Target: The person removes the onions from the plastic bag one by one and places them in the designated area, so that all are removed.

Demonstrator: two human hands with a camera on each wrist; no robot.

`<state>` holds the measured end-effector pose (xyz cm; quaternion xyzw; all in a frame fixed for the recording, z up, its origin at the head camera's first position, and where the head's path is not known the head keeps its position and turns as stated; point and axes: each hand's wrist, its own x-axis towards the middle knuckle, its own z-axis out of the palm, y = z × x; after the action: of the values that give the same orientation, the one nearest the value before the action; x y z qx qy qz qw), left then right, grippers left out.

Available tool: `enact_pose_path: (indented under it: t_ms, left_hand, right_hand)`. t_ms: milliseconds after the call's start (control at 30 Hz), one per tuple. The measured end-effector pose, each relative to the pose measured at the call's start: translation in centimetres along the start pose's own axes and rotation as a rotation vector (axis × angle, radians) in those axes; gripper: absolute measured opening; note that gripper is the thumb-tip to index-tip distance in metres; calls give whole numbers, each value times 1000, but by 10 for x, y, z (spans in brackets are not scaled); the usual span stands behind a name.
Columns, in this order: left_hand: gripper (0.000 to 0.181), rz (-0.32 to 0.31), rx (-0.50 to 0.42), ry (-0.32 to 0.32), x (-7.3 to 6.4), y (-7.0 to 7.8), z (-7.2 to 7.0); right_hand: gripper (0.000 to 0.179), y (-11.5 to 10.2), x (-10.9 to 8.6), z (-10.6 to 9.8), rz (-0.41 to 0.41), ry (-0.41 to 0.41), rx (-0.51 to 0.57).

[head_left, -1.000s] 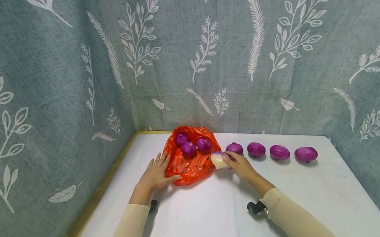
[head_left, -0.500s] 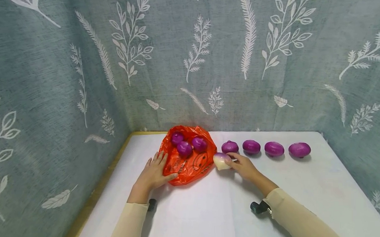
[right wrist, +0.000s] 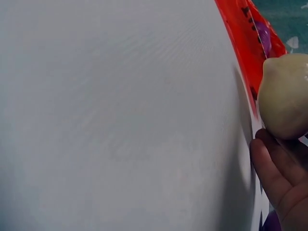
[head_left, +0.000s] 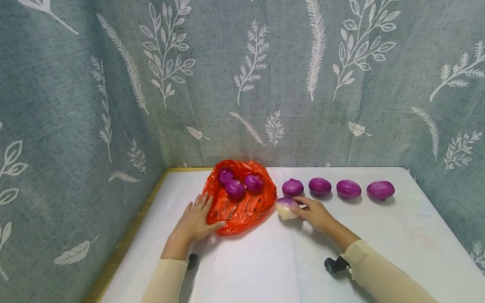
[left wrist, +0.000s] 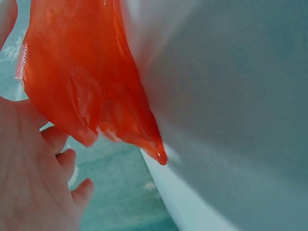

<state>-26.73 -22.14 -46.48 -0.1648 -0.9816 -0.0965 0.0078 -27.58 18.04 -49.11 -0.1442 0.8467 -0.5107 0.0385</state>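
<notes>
My right hand [head_left: 314,212] pinches a turnip [head_left: 286,209], purple on one side and cream on the other, just right of a red plastic bag [head_left: 244,216]. In the right wrist view the turnip's cream side [right wrist: 285,98] and pointed tip show, with the fingers below it. The bag lies with its mouth spread, and 3 purple onions [head_left: 235,188] sit inside toward the back. At the bag's left edge my left hand [head_left: 193,224] rests with fingers spread and straight. The left wrist view has the bag's side [left wrist: 82,72] hanging over those fingers.
A row of several purple onions [head_left: 348,189] runs along the back right of the white table [head_left: 263,275]. The nearest onion [head_left: 292,187] stands right behind the turnip. Patterned grey-green cloth [head_left: 224,81] walls off the back and left.
The right hand has drawn the turnip slightly right, from overlapping the bag's edge to just beside it. The left hand stays at the bag, and the head view has shifted a little.
</notes>
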Motion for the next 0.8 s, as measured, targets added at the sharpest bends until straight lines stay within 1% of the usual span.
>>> enact_pose_path:
  t_ms: [100, 200, 333, 400, 500, 567, 633, 733, 800]
  left_hand:
    - [107, 6, 2, 9, 0, 0, -1]
    - [108, 4, 6, 14, 0, 1, -2]
    - [108, -4, 3, 3, 0, 1, -1]
    - [108, -8, 0, 1, 0, 1, -1]
    - [107, -2, -12, 9, 1, 2, -1]
    - [107, -7, -9, 2, 0, 2, 0]
    - [108, -12, -8, -8, -1, 2, 0]
    - [107, -13, -8, -17, -2, 3, 0]
    - [107, -11, -10, -17, -4, 3, 0]
  right_hand:
    - [51, 0, -3, -3, 25, 6, -30]
    - [54, 2, -6, -7, 29, -6, -55]
    - [54, 6, -10, -11, 30, -14, -75]
    - [54, 8, -13, -13, 43, -4, -78]
    - [54, 8, -16, -15, 40, 3, -76]
    - [54, 7, -18, -16, 38, 3, -85]
    - [54, 6, -19, -15, 22, -5, -103]
    - [53, 6, -21, -14, 9, 10, -143]
    - [52, 7, -21, -11, 4, 20, -149]
